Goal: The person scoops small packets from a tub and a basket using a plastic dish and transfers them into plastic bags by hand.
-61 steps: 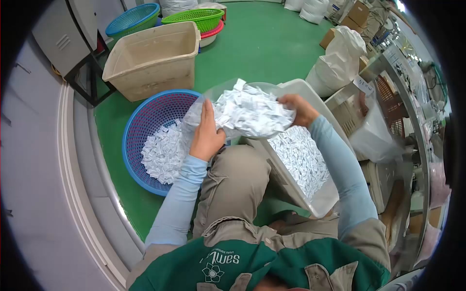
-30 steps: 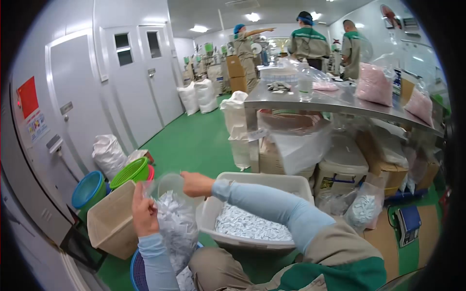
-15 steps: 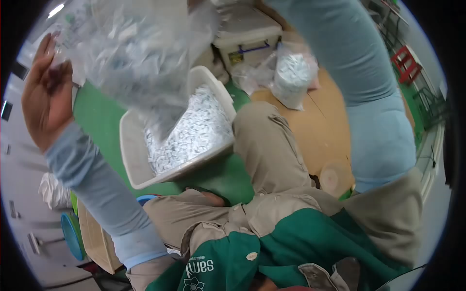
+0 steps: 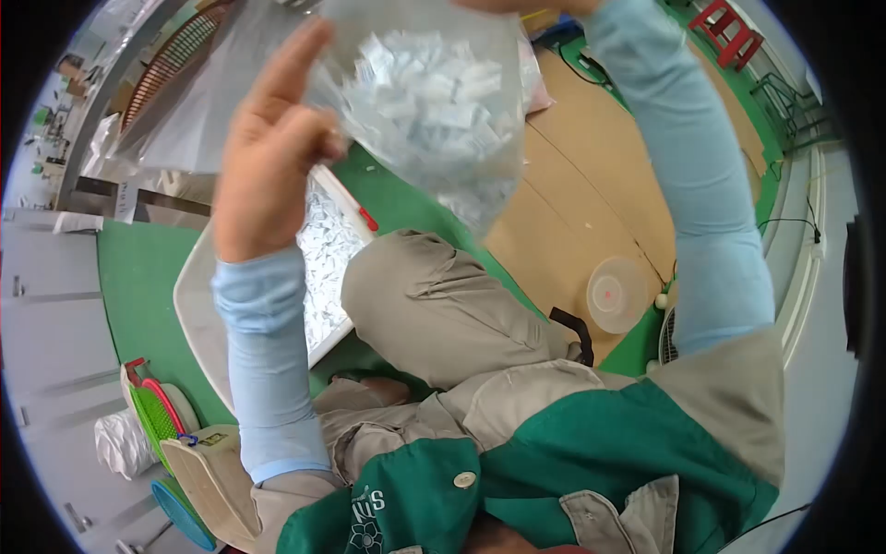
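A white sack point(image 4: 123, 443) slumps at 8 o'clock, beside a green basket point(image 4: 152, 415); just below them, toward 7 o'clock, sit a blue basket point(image 4: 175, 517) and a beige tub point(image 4: 208, 480). At 9 o'clock, a white tub point(image 4: 196, 295) holds a bed of loose small packets point(image 4: 323, 277), a red object point(image 4: 368, 219) at its rim. At 10 o'clock, the left hand point(image 4: 268, 175) is raised beside the bag, index finger up, the other fingers curled; blur makes it impossible to tell whether it pinches the film. At 12 o'clock, the clear plastic bag point(image 4: 438, 120) hangs over the wearer's knee, clear of the tub. A good load of packets is already inside, while others remain loose in the tub; no knot or seal shows, the mouth being out of view. The film looks thin, cloudy and creased, tapering to a low corner around jumbled white packets. Toward 1 o'clock, the frame crops the right hand point(image 4: 526, 5), its grip impossible to tell. At 3 o'clock, a round translucent lid point(image 4: 616, 295) lies on brown cardboard point(image 4: 591, 185).
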The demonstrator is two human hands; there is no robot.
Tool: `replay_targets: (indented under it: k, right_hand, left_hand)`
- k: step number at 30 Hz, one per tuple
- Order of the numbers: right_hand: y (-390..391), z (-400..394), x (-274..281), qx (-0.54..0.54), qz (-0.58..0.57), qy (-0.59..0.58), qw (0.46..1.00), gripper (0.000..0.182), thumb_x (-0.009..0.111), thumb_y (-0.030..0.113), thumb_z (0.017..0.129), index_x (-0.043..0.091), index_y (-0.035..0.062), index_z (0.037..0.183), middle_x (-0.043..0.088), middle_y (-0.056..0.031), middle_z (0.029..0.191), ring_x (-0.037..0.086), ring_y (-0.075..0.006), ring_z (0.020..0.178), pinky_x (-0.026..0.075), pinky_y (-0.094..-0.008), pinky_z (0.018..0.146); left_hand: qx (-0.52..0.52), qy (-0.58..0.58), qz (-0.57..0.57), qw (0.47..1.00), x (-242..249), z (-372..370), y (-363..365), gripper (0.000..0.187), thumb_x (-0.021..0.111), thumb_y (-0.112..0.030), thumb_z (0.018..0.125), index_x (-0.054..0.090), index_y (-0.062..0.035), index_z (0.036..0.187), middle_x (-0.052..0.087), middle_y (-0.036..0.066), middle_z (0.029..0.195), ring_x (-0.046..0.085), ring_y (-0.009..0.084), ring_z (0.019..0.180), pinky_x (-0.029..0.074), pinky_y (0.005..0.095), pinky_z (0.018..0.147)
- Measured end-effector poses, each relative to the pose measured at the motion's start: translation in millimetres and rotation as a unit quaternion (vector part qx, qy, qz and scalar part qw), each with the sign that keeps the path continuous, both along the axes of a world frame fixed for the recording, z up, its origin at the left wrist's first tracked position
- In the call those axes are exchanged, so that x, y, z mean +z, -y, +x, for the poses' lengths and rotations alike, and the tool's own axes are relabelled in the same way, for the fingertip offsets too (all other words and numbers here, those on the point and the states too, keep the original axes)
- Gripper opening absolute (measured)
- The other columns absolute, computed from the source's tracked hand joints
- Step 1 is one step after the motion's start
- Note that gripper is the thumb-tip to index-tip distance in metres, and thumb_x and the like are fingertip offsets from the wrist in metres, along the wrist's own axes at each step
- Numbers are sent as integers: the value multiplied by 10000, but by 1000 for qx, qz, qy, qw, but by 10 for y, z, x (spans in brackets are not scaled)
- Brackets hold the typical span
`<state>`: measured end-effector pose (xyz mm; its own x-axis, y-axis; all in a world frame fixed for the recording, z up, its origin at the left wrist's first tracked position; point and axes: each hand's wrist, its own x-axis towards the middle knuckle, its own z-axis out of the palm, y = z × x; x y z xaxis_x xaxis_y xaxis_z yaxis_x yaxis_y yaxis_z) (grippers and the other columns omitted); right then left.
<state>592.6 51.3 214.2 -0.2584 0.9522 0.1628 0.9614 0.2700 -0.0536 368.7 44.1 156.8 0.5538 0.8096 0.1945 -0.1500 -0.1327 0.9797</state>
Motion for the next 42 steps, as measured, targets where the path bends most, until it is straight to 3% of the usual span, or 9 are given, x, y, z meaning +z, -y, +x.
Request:
replay_targets:
  k: [6,8,14,16,18,21,30,32,42]
  right_hand:
    - [245,347,-2400,5,-149,-110,983,577,453,25,761,469,281,1277,580,-179,999,579,-374,873,463,-451,741]
    - [422,281,-2479,-38,-94,-128,987,588,439,-32,745,496,244,1261,543,-169,912,541,-361,850,438,-421,734]
    - [635,256,-2367,-73,-54,-222,971,600,421,-55,753,477,228,1279,556,-192,989,526,-376,928,432,-441,794]
    - [791,167,-2240,-144,-73,-211,964,647,414,-69,743,463,260,1298,550,-211,1051,539,-387,952,439,-439,829]
    - [821,200,-2314,-140,-81,-196,967,648,405,-76,740,472,260,1291,549,-214,1056,547,-390,938,447,-432,818]
    - [766,495,-2381,-106,-29,-211,971,629,371,-97,727,526,223,1245,569,-197,973,563,-381,874,468,-422,755]
    - [609,776,-2119,-18,67,-215,974,572,494,-34,733,523,236,1236,559,-80,1143,535,-295,998,445,-409,848]
    - [568,771,-2539,-12,168,57,984,604,501,-42,712,516,240,1246,504,-62,1245,478,-323,1087,374,-515,907]
    - [1036,760,-2432,-77,328,-342,877,581,487,-93,747,434,76,1300,453,-121,1297,462,-293,1148,435,-373,924]
  left_hand:
    - [-237,-402,50,883,-1280,264,-104,538,448,-10,752,465,-90,1284,446,146,1277,588,173,762,489,289,688]
    - [-153,-357,367,845,-1446,198,-249,422,518,-59,787,493,-59,1208,473,168,1155,569,253,892,493,314,759]
    - [-37,-456,264,849,-1899,226,-549,704,692,-280,747,344,-91,1329,390,204,1311,517,361,1064,445,393,883]
    - [-17,-448,292,845,-2157,178,-609,568,650,-296,785,453,-57,1261,541,193,1146,599,302,911,485,373,773]
    - [-151,-514,-25,844,-2200,187,-644,374,578,-274,831,585,-25,1111,627,144,790,612,243,662,491,349,632]
    - [-117,-391,-12,913,-2230,373,-534,361,525,-245,880,593,21,1114,520,14,593,501,102,535,422,267,492]
    - [-168,-350,-180,904,-1435,611,-422,430,419,-179,900,445,15,1283,604,60,683,549,141,576,430,254,549]
    - [-165,-428,-196,867,-1913,635,-562,283,397,-148,874,527,15,1065,636,108,732,583,173,568,452,274,547]
    - [-126,-444,-191,866,-1933,622,-658,268,450,-216,871,534,15,978,633,132,750,602,186,613,498,296,596]
